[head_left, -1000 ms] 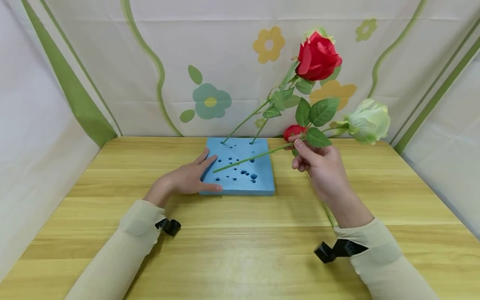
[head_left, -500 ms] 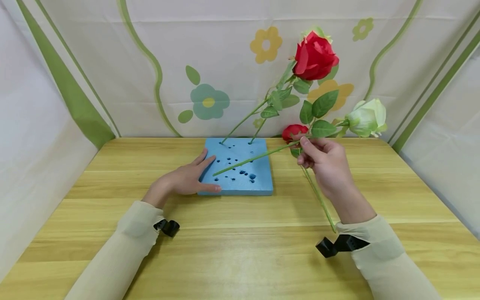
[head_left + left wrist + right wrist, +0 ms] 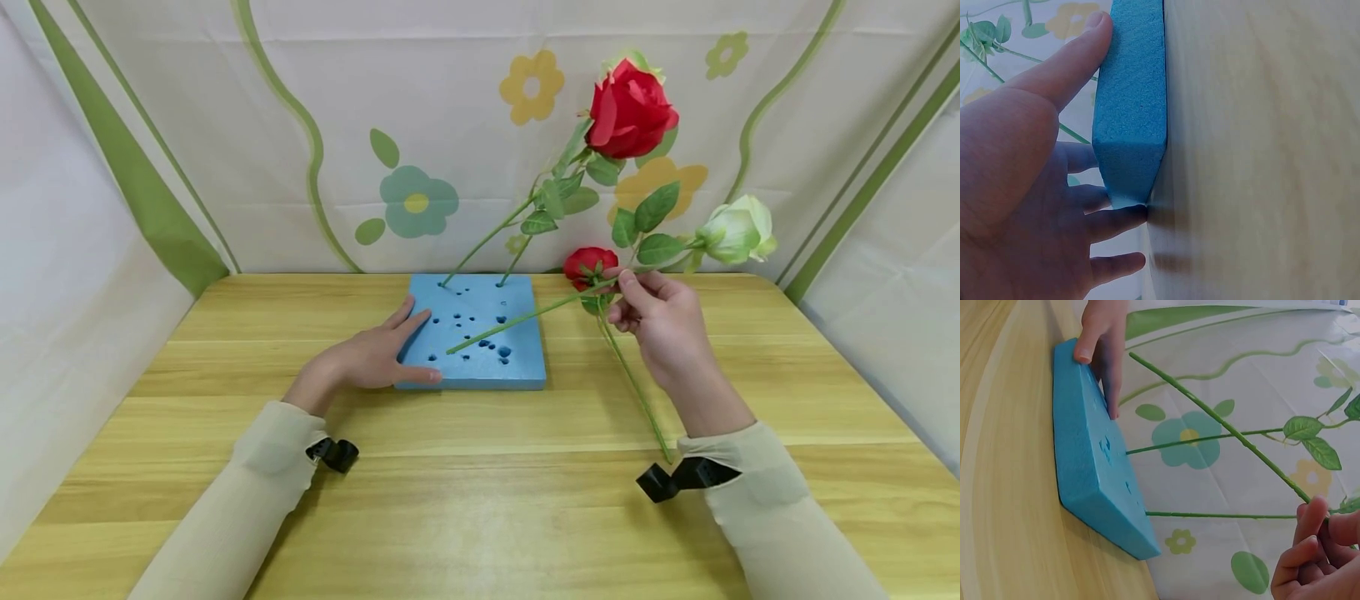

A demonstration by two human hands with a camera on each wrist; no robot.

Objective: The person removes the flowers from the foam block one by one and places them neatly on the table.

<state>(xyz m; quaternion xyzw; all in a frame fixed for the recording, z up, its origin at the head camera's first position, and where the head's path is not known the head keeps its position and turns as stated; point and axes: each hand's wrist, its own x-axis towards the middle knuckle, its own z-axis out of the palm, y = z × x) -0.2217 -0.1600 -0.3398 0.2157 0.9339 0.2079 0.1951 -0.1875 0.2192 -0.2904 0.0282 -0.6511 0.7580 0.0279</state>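
My right hand (image 3: 667, 333) pinches the green stem of a white rose (image 3: 738, 231) between thumb and fingers. The stem (image 3: 1210, 412) slants down to the left, its bare end apart from the holed face of a blue foam block (image 3: 517, 367) in the right wrist view. Spread along the block's left side, my left hand (image 3: 367, 357) rests with straight fingers, its thumb (image 3: 1079, 56) on the upper face near the front edge. A large red rose (image 3: 630, 112) leans to the right on its stem. Two stems stand in the block's back holes.
Another red rose (image 3: 588, 265) lies on the wooden table (image 3: 480, 500), right of the block, its stem running toward the right sleeve. Behind the table hangs a white curtain (image 3: 465, 75) with printed flowers.
My right hand has shifted slightly right with the white rose, and the stem's lower end has moved right over the block. My left hand stays put.
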